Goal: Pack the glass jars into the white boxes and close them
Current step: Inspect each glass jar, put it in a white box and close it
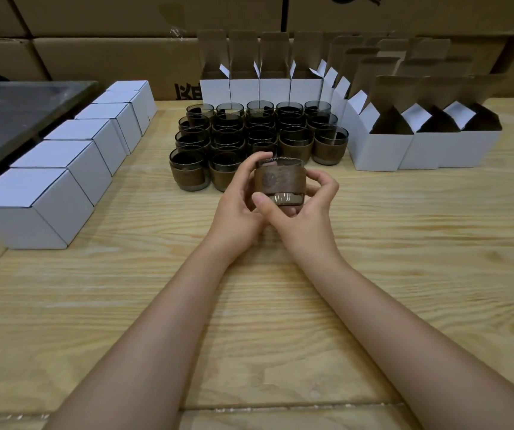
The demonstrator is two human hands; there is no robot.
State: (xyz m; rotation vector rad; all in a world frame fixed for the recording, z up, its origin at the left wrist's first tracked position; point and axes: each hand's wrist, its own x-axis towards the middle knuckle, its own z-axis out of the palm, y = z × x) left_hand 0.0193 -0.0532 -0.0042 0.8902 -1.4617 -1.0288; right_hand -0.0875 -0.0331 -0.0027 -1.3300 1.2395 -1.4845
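Wooden table (pixel 404 243) carries everything. I take the jar block (pixel 249 131) as landmark. To its left is a row of closed white boxes (pixel 72 156). Behind it and to its right are open white boxes (pixel 379 150), flaps up. Just in front of it, one brown-sleeved glass jar (pixel 280 181) sits upright between both hands. The left hand (pixel 237 206) curls round the jar's left side. The right hand (pixel 305 212) cups its right side and base, thumb across the lower front.

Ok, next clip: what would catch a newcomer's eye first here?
The left hand and right hand hold one brown-banded glass jar at centre. Just behind it stands a tight block of matching jars. A row of closed white boxes runs along the left, and open boxes line the back and right.
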